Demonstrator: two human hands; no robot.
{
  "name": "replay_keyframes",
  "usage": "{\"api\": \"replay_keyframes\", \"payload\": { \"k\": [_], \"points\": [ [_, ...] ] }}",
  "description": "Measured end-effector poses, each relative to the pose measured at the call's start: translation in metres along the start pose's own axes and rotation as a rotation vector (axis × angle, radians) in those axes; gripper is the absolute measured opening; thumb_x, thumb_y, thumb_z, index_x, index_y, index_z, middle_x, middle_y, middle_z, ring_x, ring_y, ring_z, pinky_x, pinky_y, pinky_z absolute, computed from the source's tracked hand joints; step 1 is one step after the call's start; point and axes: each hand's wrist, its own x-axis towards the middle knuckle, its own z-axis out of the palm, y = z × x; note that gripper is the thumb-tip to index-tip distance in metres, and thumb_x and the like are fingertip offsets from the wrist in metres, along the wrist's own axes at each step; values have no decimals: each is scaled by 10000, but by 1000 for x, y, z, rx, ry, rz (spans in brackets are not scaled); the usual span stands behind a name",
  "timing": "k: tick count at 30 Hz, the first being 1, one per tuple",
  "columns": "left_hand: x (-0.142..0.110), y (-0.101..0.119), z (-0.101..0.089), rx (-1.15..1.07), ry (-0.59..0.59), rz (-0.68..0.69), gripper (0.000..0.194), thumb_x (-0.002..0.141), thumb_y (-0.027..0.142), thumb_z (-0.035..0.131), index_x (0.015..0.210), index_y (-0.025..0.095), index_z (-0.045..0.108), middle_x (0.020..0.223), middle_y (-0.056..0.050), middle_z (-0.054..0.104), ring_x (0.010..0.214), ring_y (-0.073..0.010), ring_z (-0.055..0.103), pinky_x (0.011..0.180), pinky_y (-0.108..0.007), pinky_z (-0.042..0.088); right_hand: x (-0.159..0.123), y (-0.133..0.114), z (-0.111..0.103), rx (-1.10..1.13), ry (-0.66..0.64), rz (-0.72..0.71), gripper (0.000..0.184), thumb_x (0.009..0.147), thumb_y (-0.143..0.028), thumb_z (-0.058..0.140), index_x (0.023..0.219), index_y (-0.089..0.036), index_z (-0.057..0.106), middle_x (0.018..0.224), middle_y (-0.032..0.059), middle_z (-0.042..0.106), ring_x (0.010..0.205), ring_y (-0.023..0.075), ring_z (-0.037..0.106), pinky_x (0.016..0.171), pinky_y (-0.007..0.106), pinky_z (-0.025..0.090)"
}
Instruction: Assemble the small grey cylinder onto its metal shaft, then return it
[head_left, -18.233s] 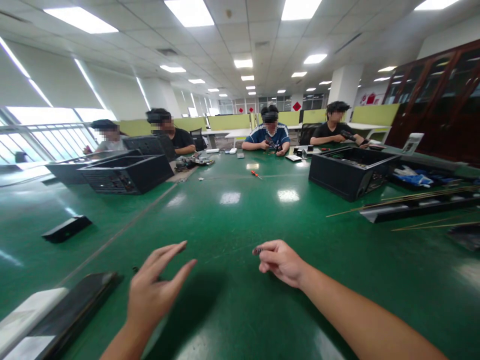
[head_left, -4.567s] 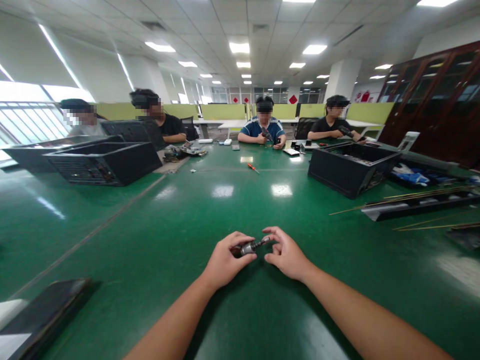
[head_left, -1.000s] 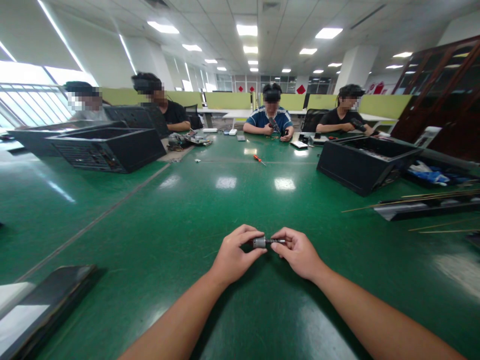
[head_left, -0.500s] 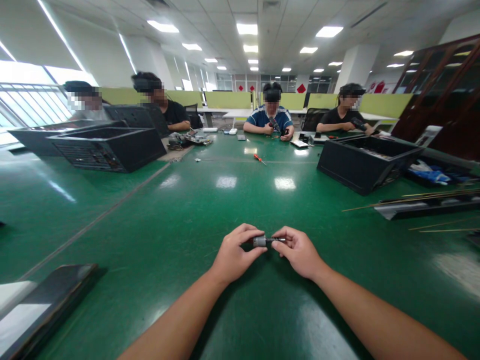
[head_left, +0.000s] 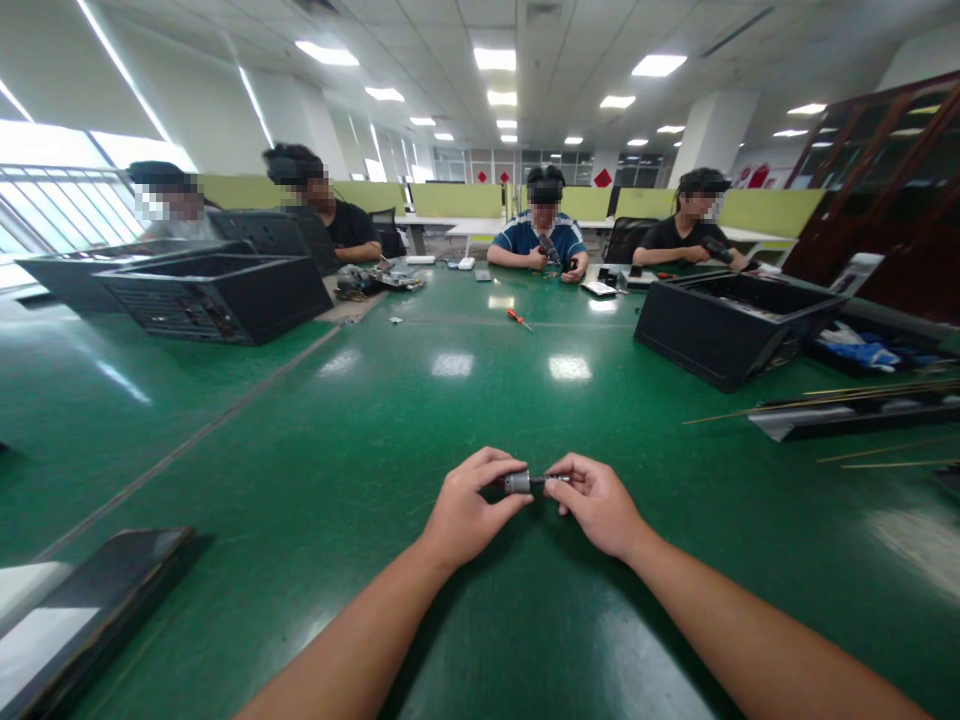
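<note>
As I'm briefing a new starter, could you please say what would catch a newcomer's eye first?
Probably the small grey metal cylinder at front centre, held by the left hand, with the right hand on its thin dark shaft. Beyond, an orange-handled screwdriver lies on the glossy green tabletop; an open black boxy case stands further right.

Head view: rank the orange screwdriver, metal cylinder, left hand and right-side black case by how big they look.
1. Right-side black case
2. Left hand
3. Metal cylinder, partly hidden by that hand
4. Orange screwdriver, farther from the camera
</note>
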Motion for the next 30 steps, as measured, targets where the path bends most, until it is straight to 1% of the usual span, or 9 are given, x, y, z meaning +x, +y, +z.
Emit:
{"api": "replay_keyframes", "payload": {
  "k": [8,16,22,30],
  "points": [
    [1,2,-1,13,20,17,263,736,199,746,995,218,709,937,-50,683,858,-174,657,762,-295,545,-2,-10,2,-26,33,-1,224,812,-385,623,824,-161,622,700,27,659,566,126,565,514,238,448],
    [1,1,-1,18,26,20,265,735,192,747,995,217,708,940,-49,681,855,-170,655,753,-284,542,-2,-10,3,-42,34,-7,249,835,-418,601,798,-172,613,705,35,665,579,133,579,508,233,437],
    [1,-1,-1,22,31,3,274,750,205,737,1021,218,701,960,-55,682,880,-178,653,782,-302,535,-2,-10,4,17,53,17,239,821,-406,611,854,-170,596,716,39,660,579,136,582,480,226,409],
    [2,-2,-1,-4,43,-10,273,752,182,731,1021,212,700,967,-59,676,887,-177,651,789,-303,542,-1,-7,3,63,27,34,234,832,-376,605,928,-164,580,754,32,649,573,123,576,474,220,388]
  ]
}}
